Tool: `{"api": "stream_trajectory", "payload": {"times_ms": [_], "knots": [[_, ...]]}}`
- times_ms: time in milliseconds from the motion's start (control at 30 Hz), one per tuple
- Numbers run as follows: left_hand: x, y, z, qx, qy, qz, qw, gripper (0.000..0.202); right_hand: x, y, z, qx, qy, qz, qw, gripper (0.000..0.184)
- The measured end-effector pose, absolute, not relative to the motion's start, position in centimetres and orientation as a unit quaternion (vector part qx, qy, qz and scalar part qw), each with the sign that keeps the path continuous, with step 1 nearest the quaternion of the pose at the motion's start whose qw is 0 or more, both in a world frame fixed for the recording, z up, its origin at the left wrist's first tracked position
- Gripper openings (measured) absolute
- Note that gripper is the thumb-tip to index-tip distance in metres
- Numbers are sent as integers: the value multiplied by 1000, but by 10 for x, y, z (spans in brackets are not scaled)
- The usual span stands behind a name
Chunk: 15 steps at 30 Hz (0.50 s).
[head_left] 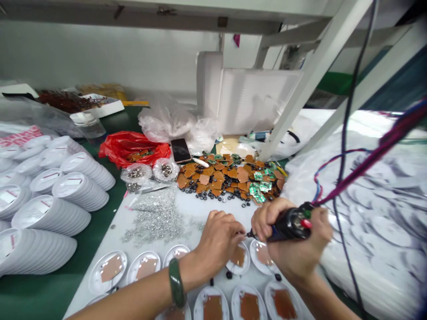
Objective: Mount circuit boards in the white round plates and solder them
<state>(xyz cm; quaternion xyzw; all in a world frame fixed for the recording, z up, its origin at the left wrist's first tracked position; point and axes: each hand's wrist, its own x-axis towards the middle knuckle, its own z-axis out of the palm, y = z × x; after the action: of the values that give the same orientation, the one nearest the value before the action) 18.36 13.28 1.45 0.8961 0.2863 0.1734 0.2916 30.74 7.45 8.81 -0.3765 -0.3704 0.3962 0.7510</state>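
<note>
My right hand [296, 242] is wrapped round a black electric screwdriver [288, 224] with a red button, its tip pointing left at a small white round disc [238, 260] that carries a brown circuit board. My left hand [218, 240], a green bangle on its wrist, is closed in a pinch right at the tip over that disc; what it pinches is too small to name. More white discs with brown boards [108, 269] lie in rows along the near edge. A loose heap of small silver screws [156, 218] lies to the left.
A pile of brown and green circuit boards [230, 178] lies behind my hands, with a phone [180, 150] and a red bag [133, 146] beyond. Stacks of white round covers [50, 213] fill the left. Cables [350, 169] hang at right over white trays.
</note>
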Motion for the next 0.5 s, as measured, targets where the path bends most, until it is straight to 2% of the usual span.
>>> {"api": "stream_trajectory", "payload": {"times_ms": [267, 500], "knots": [[184, 142, 10, 903, 263, 203, 271, 7, 311, 75, 92, -384, -342, 379, 769, 62], [172, 140, 17, 883, 242, 231, 329, 11, 310, 70, 102, -373, -332, 390, 774, 62]]}}
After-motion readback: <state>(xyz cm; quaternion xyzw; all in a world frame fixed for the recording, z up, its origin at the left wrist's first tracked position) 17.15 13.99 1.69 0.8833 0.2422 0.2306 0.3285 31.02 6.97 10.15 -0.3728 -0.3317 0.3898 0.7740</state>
